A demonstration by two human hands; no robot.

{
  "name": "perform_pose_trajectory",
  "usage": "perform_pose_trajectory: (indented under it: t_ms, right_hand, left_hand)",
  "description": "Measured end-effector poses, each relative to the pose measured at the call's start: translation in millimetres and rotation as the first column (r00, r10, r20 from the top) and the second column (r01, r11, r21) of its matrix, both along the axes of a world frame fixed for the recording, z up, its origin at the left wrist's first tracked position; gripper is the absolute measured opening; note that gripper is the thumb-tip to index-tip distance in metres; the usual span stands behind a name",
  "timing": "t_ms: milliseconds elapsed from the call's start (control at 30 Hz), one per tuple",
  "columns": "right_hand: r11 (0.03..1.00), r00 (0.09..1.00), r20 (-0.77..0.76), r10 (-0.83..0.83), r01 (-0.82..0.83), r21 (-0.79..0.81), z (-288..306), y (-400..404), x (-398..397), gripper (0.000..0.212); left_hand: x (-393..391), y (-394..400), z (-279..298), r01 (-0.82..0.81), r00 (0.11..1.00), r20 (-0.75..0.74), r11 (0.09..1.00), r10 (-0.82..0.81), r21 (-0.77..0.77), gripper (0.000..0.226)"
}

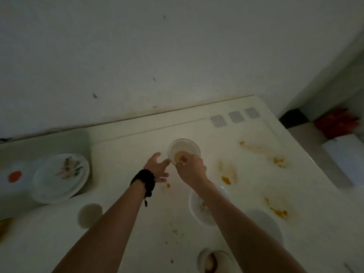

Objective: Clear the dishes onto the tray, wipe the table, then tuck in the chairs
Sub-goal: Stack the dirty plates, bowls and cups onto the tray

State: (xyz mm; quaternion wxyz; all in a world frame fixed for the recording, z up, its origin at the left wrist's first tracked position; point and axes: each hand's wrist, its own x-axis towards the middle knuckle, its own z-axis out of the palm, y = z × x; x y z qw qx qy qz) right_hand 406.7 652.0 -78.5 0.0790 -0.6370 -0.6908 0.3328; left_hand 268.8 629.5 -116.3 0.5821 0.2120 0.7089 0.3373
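Right hand [192,169] grips bowl [184,149]

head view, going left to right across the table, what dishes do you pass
orange-spotted dish → stacked plates with scraps → small cup → glass bowl pinched by the right hand → pale bowl

Head view: dim, murky exposure; brightest patch mid-frame, falling off to dark corners. Soft focus and slight motion blur throughout. Wide-angle bending at the edges. No glare.
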Motion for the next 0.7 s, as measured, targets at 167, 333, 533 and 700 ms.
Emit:
perform_pose_trajectory:
  t_ms: [167,333,533,700]
  right_hand:
    - [0.989,0.989,0.059,-0.136,0.139,-0.048,-7,14,109,0.024]
    - [0.956,0.958,0.285,-0.021,0.103,-0.276,-35,-1,175,0.037]
    - [0.908,0.983,0.045,-0.178,0.182,-0.377,-45,-7,169,0.034]
    - [0.849,0.975,-0.061,-0.212,0.153,-0.506,-48,-16,163,0.029]
  left_hand:
    - [43,19,-23,-0.217,0.943,0.241,0.973,0.229,-0.076,0.061]
    - [56,24,-28,-0.431,0.869,0.247,0.901,0.428,-0.043,0.06]
    - [55,13,-4,-0.408,0.9,0.173,0.913,0.399,0.013,0.057]
    - [49,-4,38,-0.2,0.977,0.088,0.976,0.192,0.087,0.04]
